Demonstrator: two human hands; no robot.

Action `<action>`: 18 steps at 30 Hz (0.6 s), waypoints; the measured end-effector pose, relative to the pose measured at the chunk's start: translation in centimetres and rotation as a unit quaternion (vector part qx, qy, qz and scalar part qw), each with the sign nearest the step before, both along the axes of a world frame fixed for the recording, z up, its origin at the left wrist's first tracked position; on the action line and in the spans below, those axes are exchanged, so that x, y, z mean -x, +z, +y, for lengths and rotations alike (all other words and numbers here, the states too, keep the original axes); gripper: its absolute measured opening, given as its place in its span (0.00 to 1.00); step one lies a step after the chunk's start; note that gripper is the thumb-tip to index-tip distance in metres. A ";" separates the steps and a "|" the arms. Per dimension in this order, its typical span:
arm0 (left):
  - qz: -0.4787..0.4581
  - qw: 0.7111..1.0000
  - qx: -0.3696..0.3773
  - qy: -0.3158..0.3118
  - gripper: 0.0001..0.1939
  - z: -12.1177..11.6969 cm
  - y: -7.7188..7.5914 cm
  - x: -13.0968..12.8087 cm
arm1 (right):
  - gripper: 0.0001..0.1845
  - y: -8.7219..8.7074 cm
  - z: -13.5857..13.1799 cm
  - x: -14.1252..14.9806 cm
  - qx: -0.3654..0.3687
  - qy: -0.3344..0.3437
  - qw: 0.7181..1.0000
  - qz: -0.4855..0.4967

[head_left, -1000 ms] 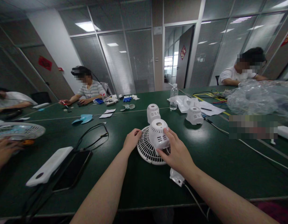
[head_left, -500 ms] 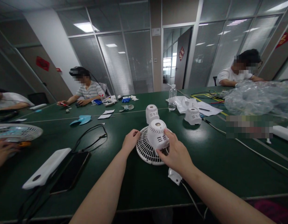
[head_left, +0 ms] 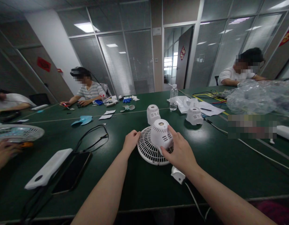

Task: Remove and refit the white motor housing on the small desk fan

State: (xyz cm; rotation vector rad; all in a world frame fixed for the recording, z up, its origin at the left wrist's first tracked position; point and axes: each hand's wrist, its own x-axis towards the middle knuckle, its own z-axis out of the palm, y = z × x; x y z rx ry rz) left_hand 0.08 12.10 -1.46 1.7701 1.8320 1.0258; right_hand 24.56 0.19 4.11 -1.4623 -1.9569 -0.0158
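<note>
A white round fan grille (head_left: 146,149) lies flat on the green table in front of me. Over it sits a white vented fan motor housing (head_left: 161,132), its domed end up. My right hand (head_left: 182,153) grips the housing from the right, thumb low and fingers near the top. At the grille's left rim, my left hand (head_left: 131,142) is closed with its fingertips pinching the edge. A small white part with a cable (head_left: 178,175) rests below my right wrist. Behind stands a second white housing (head_left: 153,114); a third housing (head_left: 194,115) is farther right.
A phone (head_left: 71,172) and a white power bank (head_left: 49,168) lie at left. A blue fan blade (head_left: 82,120), a water bottle (head_left: 173,97) and clear plastic bags (head_left: 254,98) are farther off. At the left edge, a co-worker's hand (head_left: 5,154) is by another grille (head_left: 29,134).
The housing in my right hand has shifted slightly to the right over the grille, the hand moving with it. My left hand stays at the rim.
</note>
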 end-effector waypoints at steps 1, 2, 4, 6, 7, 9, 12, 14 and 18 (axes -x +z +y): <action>0.001 1.000 -0.001 0.000 0.17 0.0 0.0 0.0 | 0.45 0.0 0.0 0.0 -0.002 -0.002 1.000 -0.005; 0.002 1.000 -0.002 0.001 0.17 0.0 0.0 0.0 | 0.46 0.1 0.0 0.1 -0.002 -0.005 1.000 -0.009; 0.001 1.000 -0.005 0.002 0.17 0.0 0.0 0.0 | 0.46 0.1 0.0 0.1 0.004 -0.009 1.000 -0.014; -0.001 1.000 -0.006 0.003 0.17 0.0 0.0 -0.1 | 0.47 0.1 0.0 0.1 0.013 -0.011 1.000 -0.019; -0.003 1.000 -0.006 0.003 0.17 0.0 0.0 -0.1 | 0.47 0.1 0.0 0.1 0.017 -0.012 1.000 -0.022; -0.006 1.000 -0.004 0.000 0.18 0.0 -0.1 0.0 | 0.50 0.0 -0.1 0.1 0.025 -0.011 0.999 -0.028; -0.011 1.000 0.003 -0.001 0.19 0.1 -0.1 0.1 | 0.51 0.0 0.0 0.0 0.034 -0.016 0.999 -0.031; -0.016 1.000 0.008 0.001 0.20 0.2 -0.2 0.2 | 0.51 0.1 0.1 0.0 0.034 -0.021 0.999 -0.031; -0.031 0.999 0.029 0.000 0.20 0.0 -0.3 0.4 | 0.51 0.4 0.2 -1.0 0.017 -0.025 0.999 -0.031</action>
